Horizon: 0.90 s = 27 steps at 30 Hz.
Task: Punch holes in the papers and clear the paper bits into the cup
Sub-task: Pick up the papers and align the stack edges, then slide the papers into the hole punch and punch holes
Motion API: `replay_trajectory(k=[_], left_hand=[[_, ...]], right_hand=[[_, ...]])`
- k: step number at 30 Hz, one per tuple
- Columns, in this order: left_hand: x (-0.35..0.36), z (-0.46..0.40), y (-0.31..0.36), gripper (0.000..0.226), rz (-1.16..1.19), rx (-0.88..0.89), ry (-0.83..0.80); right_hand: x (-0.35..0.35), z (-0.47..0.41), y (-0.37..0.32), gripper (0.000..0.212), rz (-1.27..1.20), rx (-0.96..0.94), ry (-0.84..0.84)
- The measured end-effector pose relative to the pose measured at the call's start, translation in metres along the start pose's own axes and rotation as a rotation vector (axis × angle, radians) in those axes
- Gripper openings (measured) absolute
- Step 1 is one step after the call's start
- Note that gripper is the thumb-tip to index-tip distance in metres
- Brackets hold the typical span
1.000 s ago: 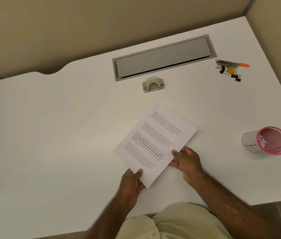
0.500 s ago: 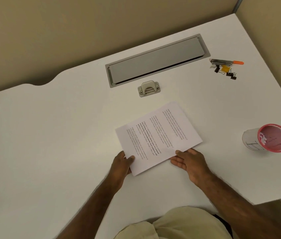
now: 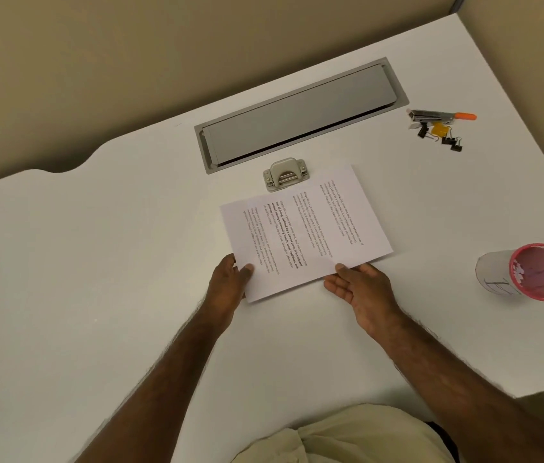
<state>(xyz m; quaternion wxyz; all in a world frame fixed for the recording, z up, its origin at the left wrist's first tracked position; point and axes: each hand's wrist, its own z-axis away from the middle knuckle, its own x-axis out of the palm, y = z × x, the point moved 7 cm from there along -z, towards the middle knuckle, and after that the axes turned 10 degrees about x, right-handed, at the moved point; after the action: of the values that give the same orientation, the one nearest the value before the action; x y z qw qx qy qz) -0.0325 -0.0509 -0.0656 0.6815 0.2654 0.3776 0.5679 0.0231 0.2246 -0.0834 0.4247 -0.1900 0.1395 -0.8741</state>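
Left hand [image 3: 229,284]: grips the near-left corner of the papers [image 3: 304,232], thumb on top of the sheet, the other fingers curled under the edge.
Right hand [image 3: 361,289]: at the near long edge of the papers, thumb tip on top of the sheet; the fingers lie fairly straight along or under the edge, and how far under cannot be told.
Papers: printed stack lying sideways on the white desk [image 3: 97,295], stretching from both sets of fingers to the hole punch [image 3: 285,173].
Hole punch: beyond the fingers, at the far edge of the papers; that edge meets or slightly overlaps its front.
Cup [image 3: 528,272]: pink-rimmed, well apart to the right of the right fingers, white bits visible inside.
Grey desk hatch [image 3: 300,111]: behind the punch.
Binder clips [image 3: 444,135]: far right, beside an orange-tipped metal tool [image 3: 437,115].
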Motion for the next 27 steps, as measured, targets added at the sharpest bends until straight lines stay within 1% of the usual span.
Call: replay_trajectory(k=[3,5,18,27], left_hand=[[-0.001,-0.008,0.004,0.036,0.01,0.002,0.001],[-0.002,-0.011,0.005,0.037,0.024,-0.012,0.002],[-0.001,-0.012,0.007,0.034,0.018,-0.041,0.008],[-0.002,-0.02,0.012,0.03,0.096,-0.087,0.026]], right_hand=[[0.004,-0.004,-0.002,0.032,0.0,0.011,0.009],[0.005,-0.005,-0.002,0.032,-0.012,0.019,0.016],[0.003,-0.01,-0.002,0.02,0.013,-0.03,0.044],[0.01,-0.018,-0.004,0.027,-0.002,-0.009,0.027]])
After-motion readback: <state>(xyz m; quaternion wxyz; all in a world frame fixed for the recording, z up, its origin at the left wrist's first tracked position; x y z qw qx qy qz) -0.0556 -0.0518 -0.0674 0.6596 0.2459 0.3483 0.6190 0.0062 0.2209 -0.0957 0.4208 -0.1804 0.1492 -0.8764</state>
